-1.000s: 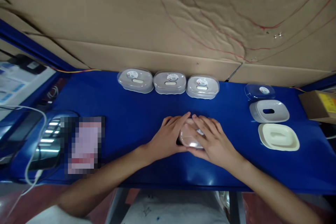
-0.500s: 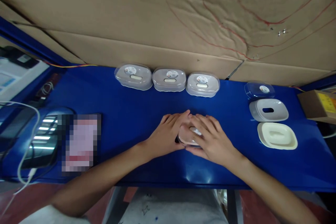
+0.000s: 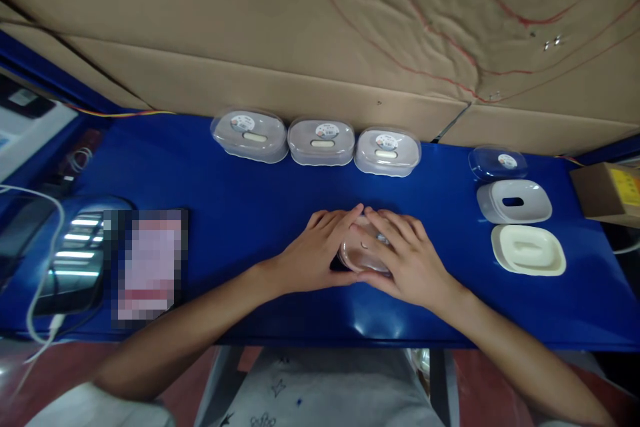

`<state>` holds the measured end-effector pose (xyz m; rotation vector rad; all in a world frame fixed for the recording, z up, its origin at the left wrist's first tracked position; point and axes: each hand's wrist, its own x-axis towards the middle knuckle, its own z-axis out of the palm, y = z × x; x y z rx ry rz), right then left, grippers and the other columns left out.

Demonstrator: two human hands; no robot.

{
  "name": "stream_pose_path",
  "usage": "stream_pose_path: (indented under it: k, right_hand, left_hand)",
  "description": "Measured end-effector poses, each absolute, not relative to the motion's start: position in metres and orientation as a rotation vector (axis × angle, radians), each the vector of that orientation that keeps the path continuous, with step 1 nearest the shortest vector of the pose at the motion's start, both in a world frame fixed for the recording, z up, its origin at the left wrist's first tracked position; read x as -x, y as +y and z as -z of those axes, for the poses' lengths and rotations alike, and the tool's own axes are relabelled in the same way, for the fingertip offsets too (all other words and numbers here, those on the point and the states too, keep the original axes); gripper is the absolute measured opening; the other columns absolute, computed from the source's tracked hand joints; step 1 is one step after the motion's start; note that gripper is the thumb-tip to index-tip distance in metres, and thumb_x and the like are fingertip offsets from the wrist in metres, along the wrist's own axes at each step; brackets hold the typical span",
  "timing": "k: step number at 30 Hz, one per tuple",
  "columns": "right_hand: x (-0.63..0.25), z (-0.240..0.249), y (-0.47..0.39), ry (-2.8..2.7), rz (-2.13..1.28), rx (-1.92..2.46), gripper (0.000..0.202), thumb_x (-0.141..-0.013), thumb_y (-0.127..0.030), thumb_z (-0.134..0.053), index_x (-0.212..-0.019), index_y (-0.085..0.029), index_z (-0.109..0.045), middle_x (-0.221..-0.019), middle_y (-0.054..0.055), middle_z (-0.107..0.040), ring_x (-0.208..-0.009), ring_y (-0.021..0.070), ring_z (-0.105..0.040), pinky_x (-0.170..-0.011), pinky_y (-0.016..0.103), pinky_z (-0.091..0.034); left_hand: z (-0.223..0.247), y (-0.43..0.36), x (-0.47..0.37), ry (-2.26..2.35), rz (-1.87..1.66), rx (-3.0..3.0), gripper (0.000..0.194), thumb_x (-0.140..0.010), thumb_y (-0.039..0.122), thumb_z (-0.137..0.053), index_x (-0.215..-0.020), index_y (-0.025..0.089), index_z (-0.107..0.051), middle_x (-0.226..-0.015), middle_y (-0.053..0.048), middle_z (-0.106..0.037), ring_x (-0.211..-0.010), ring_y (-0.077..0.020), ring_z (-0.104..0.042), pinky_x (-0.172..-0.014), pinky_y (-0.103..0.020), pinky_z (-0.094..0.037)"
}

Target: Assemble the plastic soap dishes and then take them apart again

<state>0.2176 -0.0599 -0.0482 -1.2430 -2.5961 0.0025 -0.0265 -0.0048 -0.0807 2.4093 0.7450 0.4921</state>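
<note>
On the blue table in front of me, an oval plastic soap box (image 3: 359,250) with a clear lid sits between my hands. My left hand (image 3: 313,250) curves round its left side, fingers closed along the edge. From the right, my right hand (image 3: 413,257) wraps the other end, its fingers lying over the lid and covering part of the label. The thumbs meet at the near edge and the index fingertips nearly touch at the far edge. Much of the box is hidden by my fingers.
Three clear-lidded boxes (image 3: 321,141) stand in a row at the back. To the right lie a clear lid (image 3: 497,163), a pale grey oval shell with a slot (image 3: 537,207) and a cream tray (image 3: 530,267). A cardboard box (image 3: 597,197) and, leftward, a pixelated phone-like slab (image 3: 150,267) flank them.
My right hand has shifted, its fingers now lying closer to the left hand's at the far edge, and both thumbs have come together at the near edge. The view has tilted slightly.
</note>
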Motion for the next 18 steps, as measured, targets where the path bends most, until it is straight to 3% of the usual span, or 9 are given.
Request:
stream_pose_path:
  k: [5,9,18]
  right_hand:
    - [-0.226,0.053,-0.056,-2.545,-0.130,1.194,0.062,-0.105,-0.055,-0.057,-0.156,-0.021,-0.052,-0.163,0.017,-0.053,-0.146,0.0374,-0.051,-0.114,0.057,-0.042]
    - [-0.235,0.061,-0.050,-2.504,-0.223,1.078,0.067,-0.103,-0.056,-0.061,-0.160,-0.024,-0.048,-0.162,0.017,-0.053,-0.149,0.0368,-0.050,-0.118,0.058,-0.042]
    - [-0.224,0.050,-0.058,-2.553,-0.075,1.150,0.065,-0.104,-0.055,-0.062,-0.159,-0.022,-0.050,-0.158,0.018,-0.057,-0.146,0.0367,-0.051,-0.116,0.057,-0.046]
  left_hand:
    - [0.078,-0.005,0.026,0.733,-0.491,-2.377,0.113,-0.094,0.072,-0.071,-0.173,0.028,-0.003,-0.165,-0.017,-0.048,-0.144,-0.0360,-0.052,-0.119,-0.052,-0.035]
    - [0.078,-0.005,0.027,0.747,-0.478,-2.363,0.108,-0.096,0.069,-0.070,-0.173,0.029,-0.007,-0.162,-0.018,-0.050,-0.144,-0.0367,-0.052,-0.118,-0.053,-0.037]
    - [0.081,-0.004,0.028,0.712,-0.574,-2.304,0.118,-0.093,0.067,-0.075,-0.173,0.031,0.003,-0.164,-0.019,-0.048,-0.148,-0.0371,-0.050,-0.119,-0.055,-0.038]
